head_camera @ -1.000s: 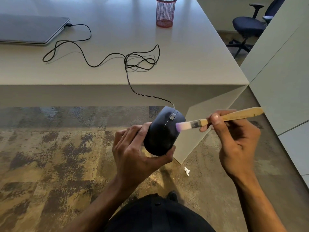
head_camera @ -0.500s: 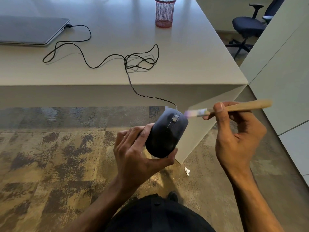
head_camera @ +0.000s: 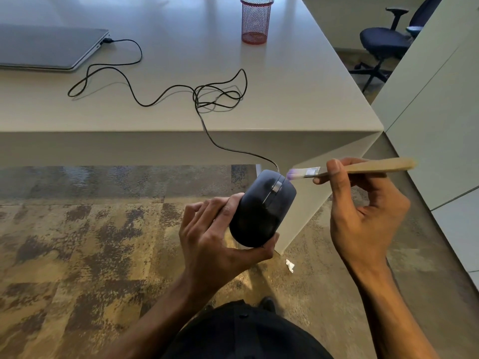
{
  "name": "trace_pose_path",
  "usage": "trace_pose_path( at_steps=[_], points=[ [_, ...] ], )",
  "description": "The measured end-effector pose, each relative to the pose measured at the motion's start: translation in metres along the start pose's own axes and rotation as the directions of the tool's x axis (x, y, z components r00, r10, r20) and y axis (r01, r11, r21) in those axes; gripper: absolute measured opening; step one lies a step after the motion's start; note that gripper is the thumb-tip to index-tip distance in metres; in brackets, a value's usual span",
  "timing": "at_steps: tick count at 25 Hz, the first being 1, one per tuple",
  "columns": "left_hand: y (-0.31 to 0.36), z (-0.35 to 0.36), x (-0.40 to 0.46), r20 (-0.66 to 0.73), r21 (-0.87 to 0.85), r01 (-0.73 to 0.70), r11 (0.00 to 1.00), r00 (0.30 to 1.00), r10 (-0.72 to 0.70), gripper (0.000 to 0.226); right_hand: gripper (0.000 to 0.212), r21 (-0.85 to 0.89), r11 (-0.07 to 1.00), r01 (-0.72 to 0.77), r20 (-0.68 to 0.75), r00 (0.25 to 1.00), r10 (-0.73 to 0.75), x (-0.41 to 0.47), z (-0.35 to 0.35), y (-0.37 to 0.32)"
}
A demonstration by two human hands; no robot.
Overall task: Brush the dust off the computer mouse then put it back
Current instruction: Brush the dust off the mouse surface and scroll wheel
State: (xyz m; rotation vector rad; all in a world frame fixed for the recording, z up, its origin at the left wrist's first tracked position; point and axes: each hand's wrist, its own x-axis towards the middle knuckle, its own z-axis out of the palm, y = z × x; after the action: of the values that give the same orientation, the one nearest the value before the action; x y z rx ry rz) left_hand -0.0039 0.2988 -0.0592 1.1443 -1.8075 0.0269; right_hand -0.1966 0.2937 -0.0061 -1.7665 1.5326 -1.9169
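Observation:
A dark wired computer mouse (head_camera: pixel 261 211) is held off the desk, below its front edge, with my left hand (head_camera: pixel 215 237) gripping its sides and rear. Its black cable (head_camera: pixel 166 92) runs up over the desk edge in loose loops to a closed laptop (head_camera: pixel 46 47). My right hand (head_camera: pixel 363 213) pinches a small wooden-handled brush (head_camera: pixel 363 167). The pale bristles touch the front tip of the mouse, just beyond the scroll wheel.
The pale desk (head_camera: pixel 285 99) carries a red mesh pen cup (head_camera: pixel 255 20) at the back. A dark office chair (head_camera: pixel 383 42) stands far right, beside pale cabinet panels (head_camera: pixel 440 112). A scrap of white paper (head_camera: pixel 290 265) lies on the patterned carpet.
The brush has swept from the mouse's right side, near the scroll wheel, forward to its front tip. My right hand rose with it. My left hand kept hold of the mouse.

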Motion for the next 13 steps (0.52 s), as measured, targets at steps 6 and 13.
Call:
trace_pose_path(
  at_steps=[6, 13],
  points=[
    [0.001, 0.0, 0.0, -0.003, -0.003, -0.031, 1.0, 1.0, 0.031, 0.069, 0.01, -0.142, 0.985, 0.093, 0.149, 0.986, -0.072, -0.001, 0.008, -0.005],
    [0.0, -0.001, -0.001, 0.002, 0.012, -0.039, 0.999, 0.999, 0.039, 0.07, 0.007, 0.026, 0.999, 0.046, 0.181, 0.982, -0.05, -0.004, 0.013, -0.008]
  ],
)
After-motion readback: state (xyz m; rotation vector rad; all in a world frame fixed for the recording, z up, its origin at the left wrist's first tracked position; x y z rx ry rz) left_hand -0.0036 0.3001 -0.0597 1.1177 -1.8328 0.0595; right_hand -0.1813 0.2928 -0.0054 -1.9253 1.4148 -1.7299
